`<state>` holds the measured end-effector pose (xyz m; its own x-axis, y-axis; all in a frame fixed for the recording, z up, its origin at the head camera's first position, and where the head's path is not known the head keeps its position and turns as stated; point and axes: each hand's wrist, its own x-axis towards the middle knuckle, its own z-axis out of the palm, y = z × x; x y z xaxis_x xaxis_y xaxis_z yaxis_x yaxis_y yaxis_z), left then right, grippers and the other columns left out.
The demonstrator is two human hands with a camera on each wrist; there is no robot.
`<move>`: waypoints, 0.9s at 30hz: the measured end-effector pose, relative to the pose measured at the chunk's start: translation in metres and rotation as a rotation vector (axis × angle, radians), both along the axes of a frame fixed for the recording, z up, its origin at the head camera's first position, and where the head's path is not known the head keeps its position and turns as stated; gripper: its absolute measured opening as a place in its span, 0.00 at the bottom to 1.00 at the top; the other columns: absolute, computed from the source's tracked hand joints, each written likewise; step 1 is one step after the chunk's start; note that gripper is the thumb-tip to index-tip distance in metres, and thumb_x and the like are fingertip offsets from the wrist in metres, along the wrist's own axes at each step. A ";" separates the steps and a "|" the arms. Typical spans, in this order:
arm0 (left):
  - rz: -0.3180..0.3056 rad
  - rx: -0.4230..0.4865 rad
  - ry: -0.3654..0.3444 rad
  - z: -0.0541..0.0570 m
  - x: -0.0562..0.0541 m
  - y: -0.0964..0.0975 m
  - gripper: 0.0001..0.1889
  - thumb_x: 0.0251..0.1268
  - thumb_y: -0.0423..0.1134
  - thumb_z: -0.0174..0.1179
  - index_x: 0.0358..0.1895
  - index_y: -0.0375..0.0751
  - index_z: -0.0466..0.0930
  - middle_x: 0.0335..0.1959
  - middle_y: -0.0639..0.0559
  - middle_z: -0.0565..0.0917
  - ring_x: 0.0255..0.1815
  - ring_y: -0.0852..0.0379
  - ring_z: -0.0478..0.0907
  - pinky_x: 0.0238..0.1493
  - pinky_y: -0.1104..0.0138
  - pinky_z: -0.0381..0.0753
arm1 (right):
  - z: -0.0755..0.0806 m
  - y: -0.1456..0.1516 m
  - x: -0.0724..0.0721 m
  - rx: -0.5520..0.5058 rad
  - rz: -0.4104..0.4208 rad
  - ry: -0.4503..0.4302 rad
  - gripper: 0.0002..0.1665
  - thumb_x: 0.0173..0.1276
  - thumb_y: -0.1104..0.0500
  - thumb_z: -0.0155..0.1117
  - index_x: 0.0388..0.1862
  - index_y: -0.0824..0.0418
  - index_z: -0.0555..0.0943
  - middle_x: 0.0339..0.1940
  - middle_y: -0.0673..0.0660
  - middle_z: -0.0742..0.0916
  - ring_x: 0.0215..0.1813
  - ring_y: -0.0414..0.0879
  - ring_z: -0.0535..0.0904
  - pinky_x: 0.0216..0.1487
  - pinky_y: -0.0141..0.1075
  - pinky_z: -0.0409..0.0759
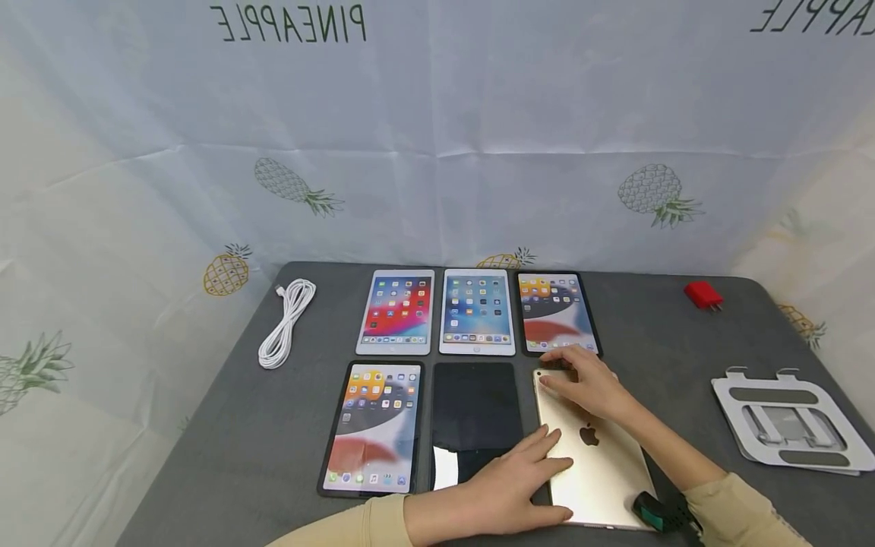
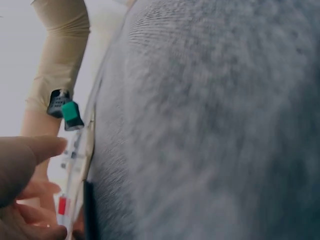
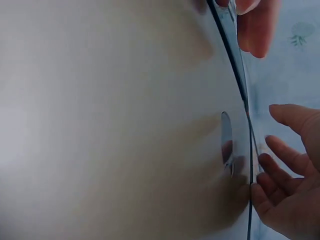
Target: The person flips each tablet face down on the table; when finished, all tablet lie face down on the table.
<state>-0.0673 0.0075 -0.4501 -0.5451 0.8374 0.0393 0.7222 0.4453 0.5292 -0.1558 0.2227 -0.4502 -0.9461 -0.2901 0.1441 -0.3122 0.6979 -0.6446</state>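
A gold tablet (image 1: pixel 601 471) lies face down at the near right of a grid of tablets, its logo showing. My left hand (image 1: pixel 513 482) has its fingers spread over the tablet's left edge. At the far edge, my right hand (image 1: pixel 584 384) reaches across the upper corner, thumb and fingers near the camera corner. The right wrist view shows the gold back (image 3: pixel 100 120) up close, with the left fingers (image 3: pixel 280 175) along its edge. In the left wrist view, the left hand (image 2: pixel 25 185) is beside the thin tablet edge. A dark-screened tablet (image 1: pixel 476 403) sits left of the gold one, partly behind the left hand.
A lit black-framed tablet (image 1: pixel 372 425) lies near left. Behind are two white tablets (image 1: pixel 396 311) and another black-framed one (image 1: pixel 557 311). A coiled white cable (image 1: pixel 287 323) is far left; a red charger (image 1: pixel 702 295) and folded silver stand (image 1: pixel 793 422) are right.
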 end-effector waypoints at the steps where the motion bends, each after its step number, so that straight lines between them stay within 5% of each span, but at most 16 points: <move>1: 0.002 0.030 0.018 0.002 -0.001 -0.001 0.28 0.69 0.55 0.57 0.67 0.47 0.72 0.75 0.47 0.61 0.76 0.52 0.53 0.62 0.67 0.71 | 0.001 -0.001 0.000 -0.020 0.002 0.004 0.19 0.64 0.56 0.71 0.52 0.61 0.81 0.49 0.58 0.83 0.48 0.53 0.77 0.48 0.48 0.78; 5: 0.023 0.172 0.056 0.009 -0.006 -0.010 0.21 0.71 0.48 0.57 0.63 0.46 0.77 0.69 0.50 0.70 0.70 0.60 0.64 0.63 0.70 0.70 | 0.008 -0.009 0.004 -0.098 0.019 -0.001 0.19 0.66 0.58 0.68 0.54 0.62 0.80 0.52 0.60 0.82 0.53 0.56 0.78 0.52 0.53 0.79; 9: 0.091 0.293 -0.016 0.015 -0.011 -0.024 0.21 0.72 0.45 0.57 0.64 0.43 0.75 0.66 0.49 0.74 0.67 0.59 0.69 0.62 0.66 0.72 | 0.015 -0.018 0.009 -0.151 0.033 -0.052 0.20 0.69 0.57 0.65 0.57 0.62 0.78 0.55 0.60 0.81 0.54 0.57 0.77 0.53 0.53 0.79; 16: 0.386 0.376 -0.211 0.013 -0.017 -0.062 0.29 0.66 0.49 0.61 0.68 0.45 0.70 0.70 0.47 0.69 0.69 0.52 0.66 0.65 0.49 0.68 | 0.022 -0.031 0.022 -0.263 0.030 -0.318 0.28 0.72 0.51 0.62 0.66 0.60 0.71 0.63 0.61 0.76 0.62 0.59 0.72 0.58 0.55 0.75; 21: 0.602 0.462 -0.386 0.010 -0.020 -0.087 0.32 0.63 0.45 0.63 0.69 0.37 0.67 0.72 0.39 0.64 0.71 0.43 0.62 0.68 0.47 0.63 | 0.025 -0.039 0.031 -0.353 0.043 -0.458 0.33 0.72 0.52 0.60 0.70 0.64 0.65 0.68 0.65 0.71 0.65 0.60 0.70 0.56 0.52 0.76; 27: 0.738 0.547 -0.648 0.014 -0.018 -0.100 0.35 0.65 0.41 0.62 0.73 0.36 0.60 0.74 0.36 0.58 0.74 0.35 0.54 0.69 0.46 0.59 | 0.025 -0.045 0.040 -0.520 0.059 -0.624 0.39 0.73 0.56 0.59 0.74 0.69 0.54 0.73 0.71 0.60 0.67 0.64 0.68 0.61 0.50 0.75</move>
<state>-0.0854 -0.0921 -0.4358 -0.9513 0.2582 -0.1686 -0.1048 0.2433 0.9643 -0.1160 0.1776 -0.4254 -0.8821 -0.3830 -0.2743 0.1844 0.2550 -0.9492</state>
